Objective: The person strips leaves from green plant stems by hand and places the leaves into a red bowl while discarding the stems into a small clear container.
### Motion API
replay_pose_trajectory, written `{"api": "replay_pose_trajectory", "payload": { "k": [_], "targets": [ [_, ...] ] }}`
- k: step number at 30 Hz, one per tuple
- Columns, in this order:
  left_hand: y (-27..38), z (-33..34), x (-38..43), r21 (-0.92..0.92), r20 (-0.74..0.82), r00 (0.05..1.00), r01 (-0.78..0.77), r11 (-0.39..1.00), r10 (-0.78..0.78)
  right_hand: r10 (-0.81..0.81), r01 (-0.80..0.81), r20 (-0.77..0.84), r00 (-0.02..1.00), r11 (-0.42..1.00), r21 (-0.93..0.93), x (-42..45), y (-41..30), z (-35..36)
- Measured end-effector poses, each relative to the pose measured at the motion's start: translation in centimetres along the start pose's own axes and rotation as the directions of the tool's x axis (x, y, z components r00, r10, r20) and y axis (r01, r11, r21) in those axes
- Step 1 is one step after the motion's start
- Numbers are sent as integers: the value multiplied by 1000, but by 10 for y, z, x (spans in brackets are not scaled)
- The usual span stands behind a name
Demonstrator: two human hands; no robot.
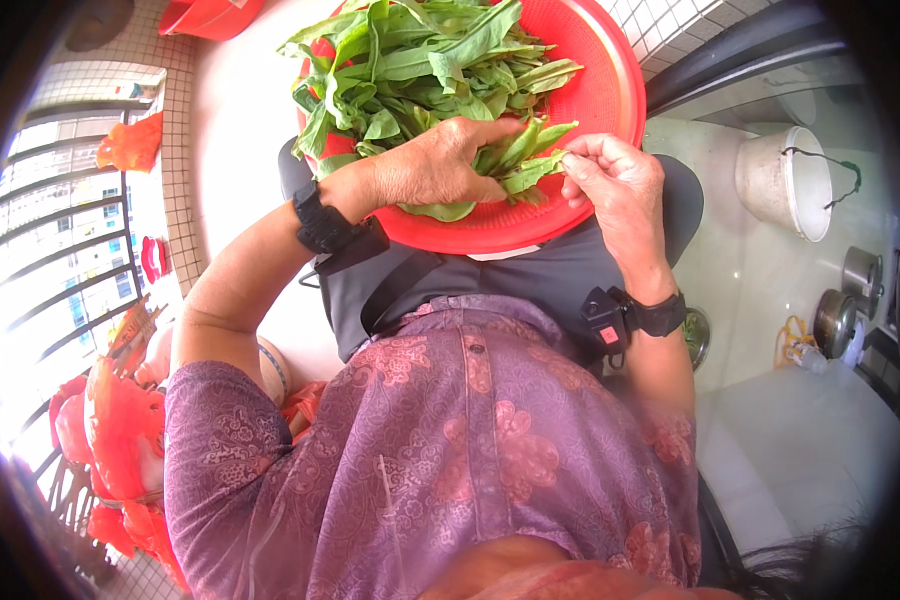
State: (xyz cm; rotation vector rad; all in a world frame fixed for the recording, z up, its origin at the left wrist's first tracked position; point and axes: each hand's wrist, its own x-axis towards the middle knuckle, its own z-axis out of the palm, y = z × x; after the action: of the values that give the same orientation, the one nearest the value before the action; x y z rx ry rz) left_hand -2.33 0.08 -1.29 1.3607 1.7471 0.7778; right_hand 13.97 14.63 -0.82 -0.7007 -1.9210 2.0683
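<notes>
A red plastic colander basket [600, 82] rests at the person's lap and holds a heap of long green leafy vegetables [420, 67]. My left hand [450, 161] reaches over the leaves from the left, thumb and fingers spread around a small bunch of leafy stems [521, 154]. Whether its fingers press on the bunch cannot be told. My right hand [615, 176], at the basket's right side, pinches the tip of a green leaf [536, 171] between thumb and fingertips. Both wrists wear black straps with small devices.
A white bucket [810, 184] with a dark handle stands at the right, with metal pots [834, 322] below it. A metal bowl with greens [696, 337] is beside the right forearm. Red plastic bags [124, 427] and a barred railing [60, 214] are at the left. A red basin [214, 16] stands at top left.
</notes>
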Motion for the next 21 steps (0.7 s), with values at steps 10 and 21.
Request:
{"api": "replay_pose_trajectory", "payload": {
  "k": [10,21],
  "targets": [
    [15,18,-1,512,-409,790,-214,832,456,19,-19,-113,993,1000,6,-7,-4,6],
    [39,14,-3,-657,-121,934,178,733,-335,148,-128,-35,988,934,334,-1,6,-4]
  ]
}}
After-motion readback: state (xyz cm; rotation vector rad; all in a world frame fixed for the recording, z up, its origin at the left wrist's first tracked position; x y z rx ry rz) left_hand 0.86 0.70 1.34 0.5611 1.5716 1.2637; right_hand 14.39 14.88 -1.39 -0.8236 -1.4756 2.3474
